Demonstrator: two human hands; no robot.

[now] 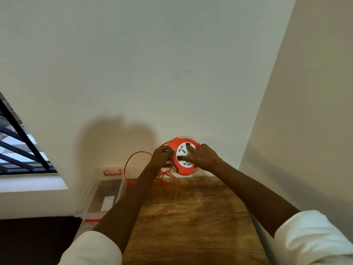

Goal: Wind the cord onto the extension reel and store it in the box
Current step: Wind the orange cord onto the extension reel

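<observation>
Head view: reel (183, 156) held upright, socket face toward camera.

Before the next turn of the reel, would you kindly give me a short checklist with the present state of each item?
1. Reel held up off the table: ok, the right hand lies across its white socket face.
2. Cord guided at the reel's edge: ok, the left hand pinches it there.
3. Cord fully wound: not ok, loose loops lie on the table.
4. Loops free of knots: cannot tell.
5. Box within reach: ok, the clear box stands at the table's left.
6. Plug end located: cannot tell.
</observation>
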